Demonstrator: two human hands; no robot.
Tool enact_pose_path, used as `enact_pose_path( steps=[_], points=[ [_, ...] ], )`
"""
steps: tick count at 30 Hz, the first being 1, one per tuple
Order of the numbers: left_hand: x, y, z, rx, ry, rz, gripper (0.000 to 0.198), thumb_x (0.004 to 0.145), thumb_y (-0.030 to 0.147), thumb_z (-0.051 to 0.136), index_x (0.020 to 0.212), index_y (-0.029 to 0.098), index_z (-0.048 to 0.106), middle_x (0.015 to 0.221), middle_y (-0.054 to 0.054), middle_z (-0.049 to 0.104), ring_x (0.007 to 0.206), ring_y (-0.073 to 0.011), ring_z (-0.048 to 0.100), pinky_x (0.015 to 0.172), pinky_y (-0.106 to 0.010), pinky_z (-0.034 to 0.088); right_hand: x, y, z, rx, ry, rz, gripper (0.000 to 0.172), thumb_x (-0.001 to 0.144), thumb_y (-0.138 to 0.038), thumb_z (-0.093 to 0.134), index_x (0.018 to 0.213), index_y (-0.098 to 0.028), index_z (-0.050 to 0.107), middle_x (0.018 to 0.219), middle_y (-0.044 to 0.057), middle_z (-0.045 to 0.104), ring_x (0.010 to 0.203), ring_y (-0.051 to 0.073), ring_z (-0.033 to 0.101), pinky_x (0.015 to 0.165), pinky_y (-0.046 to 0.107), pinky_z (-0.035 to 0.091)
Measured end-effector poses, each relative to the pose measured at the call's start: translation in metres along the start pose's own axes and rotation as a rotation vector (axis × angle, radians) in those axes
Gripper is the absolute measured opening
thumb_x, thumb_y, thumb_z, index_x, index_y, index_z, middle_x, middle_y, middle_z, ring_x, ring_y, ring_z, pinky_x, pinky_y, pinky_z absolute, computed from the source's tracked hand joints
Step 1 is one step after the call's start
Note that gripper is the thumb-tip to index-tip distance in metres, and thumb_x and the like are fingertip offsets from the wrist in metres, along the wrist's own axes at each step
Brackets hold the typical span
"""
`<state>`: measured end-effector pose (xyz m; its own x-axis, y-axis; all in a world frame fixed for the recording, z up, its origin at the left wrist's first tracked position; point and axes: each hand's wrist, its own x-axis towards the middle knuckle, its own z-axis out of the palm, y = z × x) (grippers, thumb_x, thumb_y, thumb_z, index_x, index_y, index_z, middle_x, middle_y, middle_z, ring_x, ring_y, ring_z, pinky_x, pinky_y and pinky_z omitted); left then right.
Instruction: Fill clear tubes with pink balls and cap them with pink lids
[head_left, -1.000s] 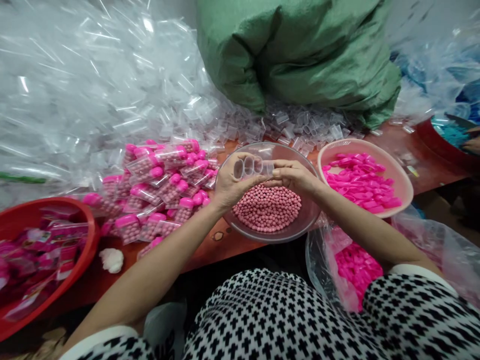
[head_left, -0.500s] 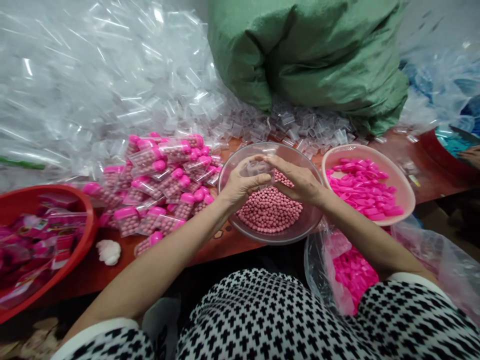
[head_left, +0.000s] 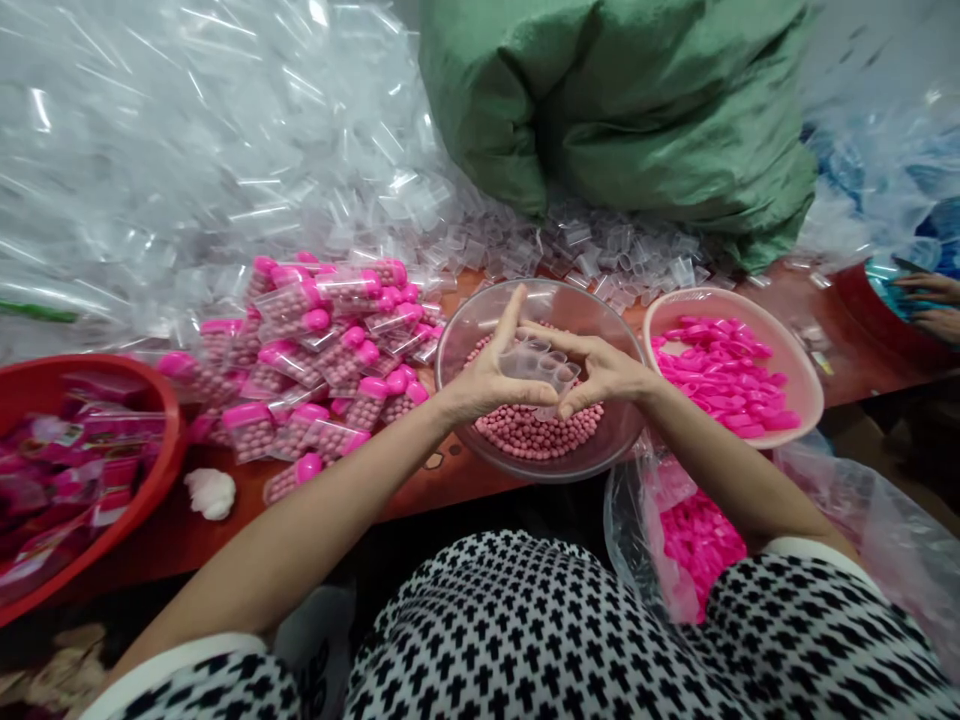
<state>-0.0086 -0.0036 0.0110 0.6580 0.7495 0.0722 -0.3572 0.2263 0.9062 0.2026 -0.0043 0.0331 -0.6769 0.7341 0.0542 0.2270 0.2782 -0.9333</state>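
Over a clear bowl [head_left: 450, 400] of small pink beads [head_left: 525, 435], both hands hold a bunch of clear plastic tubes [head_left: 536, 368] between them. My left hand [head_left: 495, 378] grips the tubes from the left, thumb below and a finger pointing up and away. From the right, my right hand [head_left: 596, 370] closes on the same tubes, its thumb and fingertips near my left thumb. The tubes' round open ends face right and toward me. Left of the bowl lies a heap of clear tubes filled with beads and capped in pink [head_left: 330, 340].
A pale pink basin [head_left: 814, 400] holds pink caps, with a bag of pink pieces [head_left: 705, 540] below. A red basin [head_left: 176, 440] of packets stands left. Clear tubes [head_left: 630, 250] and a green sack [head_left: 637, 120] lie behind. Another person's hands [head_left: 934, 305] show far right.
The tubes between my hands now show their open ends more plainly. My left finger has lifted to point upward, and my right fingertips have come down toward my left thumb. The view has shifted slightly.
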Motion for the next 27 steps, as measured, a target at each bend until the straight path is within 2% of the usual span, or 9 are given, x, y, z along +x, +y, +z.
enact_pose_path(
  steps=[3, 5, 9, 12, 14, 16, 20, 23, 27],
  points=[
    [0.002, -0.004, 0.001, -0.031, 0.037, 0.033, 0.153, 0.052, 0.057, 0.097, 0.164, 0.033, -0.005, 0.130, -0.012, 0.066, 0.116, -0.0344, 0.068, 0.097, -0.046, 0.055, 0.001, -0.006, 0.011, -0.039, 0.019, -0.033, 0.099, 0.065, -0.054, 0.090, 0.152, -0.031, 0.049, 0.164, 0.009, 0.041, 0.154, 0.033, 0.034, 0.126, 0.058, 0.024],
    [0.006, -0.007, 0.006, -0.075, 0.092, 0.054, 0.149, 0.058, 0.074, 0.086, 0.164, 0.030, -0.009, 0.131, -0.013, 0.065, 0.119, -0.0339, 0.066, 0.098, -0.045, 0.055, 0.002, -0.011, 0.020, -0.106, 0.066, -0.044, 0.096, 0.066, -0.055, 0.089, 0.149, -0.028, 0.049, 0.162, 0.011, 0.043, 0.152, 0.032, 0.038, 0.126, 0.055, 0.027],
    [0.015, -0.006, 0.013, -0.041, 0.163, 0.060, 0.125, 0.070, 0.092, 0.059, 0.165, 0.033, 0.004, 0.130, -0.011, 0.066, 0.112, -0.0305, 0.068, 0.090, -0.043, 0.058, 0.003, -0.016, 0.026, -0.202, 0.196, -0.051, 0.088, 0.067, -0.058, 0.087, 0.138, -0.022, 0.048, 0.152, 0.014, 0.049, 0.140, 0.032, 0.049, 0.119, 0.049, 0.039],
    [0.022, 0.002, 0.000, 0.133, 0.136, -0.080, 0.119, 0.068, 0.098, 0.050, 0.162, 0.030, 0.027, 0.134, -0.015, 0.063, 0.107, -0.0347, 0.068, 0.074, -0.042, 0.060, 0.000, -0.011, 0.011, -0.357, 0.251, 0.040, 0.082, 0.070, -0.056, 0.083, 0.133, -0.021, 0.044, 0.133, 0.012, 0.060, 0.119, 0.030, 0.062, 0.102, 0.045, 0.051],
    [0.026, 0.008, -0.018, 0.406, 0.114, -0.179, 0.105, 0.066, 0.090, 0.064, 0.147, 0.024, 0.054, 0.133, -0.017, 0.063, 0.111, -0.0381, 0.066, 0.078, -0.042, 0.060, -0.004, -0.006, -0.002, -0.635, 0.179, 0.207, 0.079, 0.070, -0.047, 0.084, 0.132, -0.018, 0.044, 0.123, 0.013, 0.065, 0.108, 0.031, 0.066, 0.092, 0.043, 0.054],
    [0.032, 0.011, -0.035, 0.806, 0.081, -0.253, 0.085, 0.055, 0.069, 0.087, 0.122, 0.019, 0.071, 0.127, -0.016, 0.066, 0.120, -0.0413, 0.061, 0.094, -0.044, 0.055, -0.008, -0.001, -0.010, -0.991, 0.001, 0.411, 0.066, 0.073, -0.036, 0.079, 0.128, -0.015, 0.049, 0.116, 0.017, 0.069, 0.102, 0.034, 0.068, 0.087, 0.043, 0.053],
    [0.042, -0.002, -0.044, 1.428, -0.086, -0.512, 0.068, 0.035, 0.039, 0.100, 0.094, 0.018, 0.074, 0.114, -0.016, 0.069, 0.123, -0.0455, 0.058, 0.109, -0.050, 0.045, -0.006, 0.003, 0.002, -1.431, -0.347, 0.643, 0.028, 0.091, -0.011, 0.051, 0.116, -0.006, 0.061, 0.110, 0.026, 0.072, 0.101, 0.034, 0.070, 0.085, 0.043, 0.052],
    [0.045, -0.022, -0.030, 1.511, -0.155, -0.662, 0.067, 0.036, 0.030, 0.100, 0.096, 0.018, 0.071, 0.111, -0.015, 0.068, 0.122, -0.0454, 0.058, 0.108, -0.052, 0.045, 0.000, 0.004, 0.022, -1.414, -0.475, 0.647, 0.030, 0.092, -0.004, 0.043, 0.111, -0.004, 0.066, 0.110, 0.028, 0.072, 0.101, 0.033, 0.071, 0.082, 0.041, 0.053],
    [0.038, -0.040, -0.016, 1.286, -0.062, -0.685, 0.094, 0.020, 0.005, 0.094, 0.108, 0.018, 0.064, 0.118, -0.016, 0.064, 0.131, -0.0485, 0.050, 0.111, -0.054, 0.042, 0.000, 0.009, 0.041, -1.351, -0.518, 0.564, 0.036, 0.095, -0.004, 0.038, 0.119, -0.002, 0.065, 0.111, 0.025, 0.072, 0.106, 0.032, 0.069, 0.084, 0.039, 0.053]
  ],
)
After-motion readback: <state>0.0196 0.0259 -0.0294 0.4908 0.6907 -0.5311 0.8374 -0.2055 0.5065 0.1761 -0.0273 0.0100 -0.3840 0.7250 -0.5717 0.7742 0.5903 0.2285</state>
